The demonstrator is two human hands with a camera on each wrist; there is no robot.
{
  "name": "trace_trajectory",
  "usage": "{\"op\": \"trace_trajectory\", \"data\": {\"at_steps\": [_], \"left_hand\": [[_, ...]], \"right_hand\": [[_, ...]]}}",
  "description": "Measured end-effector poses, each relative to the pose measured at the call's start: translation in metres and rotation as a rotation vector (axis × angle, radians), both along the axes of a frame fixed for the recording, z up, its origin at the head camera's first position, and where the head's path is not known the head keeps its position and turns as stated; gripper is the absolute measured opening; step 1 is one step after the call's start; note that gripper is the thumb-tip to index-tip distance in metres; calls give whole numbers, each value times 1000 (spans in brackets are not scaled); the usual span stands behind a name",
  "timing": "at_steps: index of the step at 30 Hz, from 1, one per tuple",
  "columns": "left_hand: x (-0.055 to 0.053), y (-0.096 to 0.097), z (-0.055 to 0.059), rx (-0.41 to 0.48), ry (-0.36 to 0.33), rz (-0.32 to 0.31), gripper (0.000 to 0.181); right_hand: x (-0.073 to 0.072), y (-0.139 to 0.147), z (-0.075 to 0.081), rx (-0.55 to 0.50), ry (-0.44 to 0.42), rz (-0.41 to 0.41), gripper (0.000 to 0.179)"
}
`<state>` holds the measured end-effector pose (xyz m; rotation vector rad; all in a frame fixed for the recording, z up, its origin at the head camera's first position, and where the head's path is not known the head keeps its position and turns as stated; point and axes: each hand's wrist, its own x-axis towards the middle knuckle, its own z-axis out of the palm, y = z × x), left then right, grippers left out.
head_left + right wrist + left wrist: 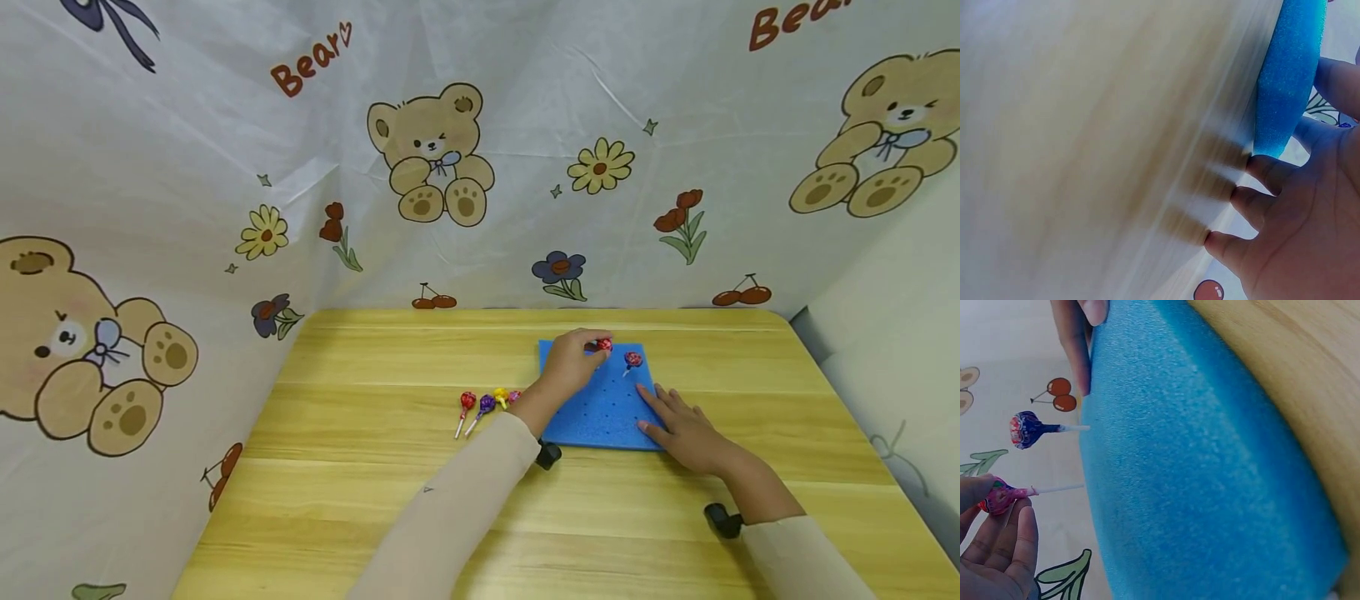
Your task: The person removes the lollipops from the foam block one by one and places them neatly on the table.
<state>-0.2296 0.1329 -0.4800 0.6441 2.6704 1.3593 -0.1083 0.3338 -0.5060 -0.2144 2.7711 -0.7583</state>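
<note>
My left hand (pixel 570 365) pinches the head of a pink-and-red wrapped lollipop (pixel 1001 497) between thumb and fingers, over the back part of a blue foam board (pixel 592 421). Its white stick points down at the board's top; whether the tip is inside a hole, I cannot tell. Beside it, a lollipop in a red-and-blue wrapper (pixel 633 359) stands in the board, stick down. My right hand (pixel 690 429) lies at the board's right edge, with thumb and index finger on the foam. Its other fingers (pixel 1254 203) are spread, their tips touching the table.
On the wooden table (pixel 360 483), left of the board, lie several lollipops: a red one (pixel 468 400), a purple one (pixel 487 404), a yellow one (pixel 501 396) and a pink one (pixel 513 397) partly behind the left forearm. Rows of small holes dot the board. A bear-print cloth (pixel 510 242) hangs behind the table.
</note>
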Motion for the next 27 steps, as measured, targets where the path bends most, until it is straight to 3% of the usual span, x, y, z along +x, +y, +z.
{"op": "trace_trajectory", "data": {"at_steps": [13,19,27], "left_hand": [[7,-21,15,130,-35,-20,31],[9,-41,22,189,-51,-5,33],[13,-79,25,330,-62,50,34]], "right_hand": [[0,-1,-1,-7,-15,-1,70],[1,0,-1,-11,-9,3,74],[1,1,0,-16,5,7,79]]}}
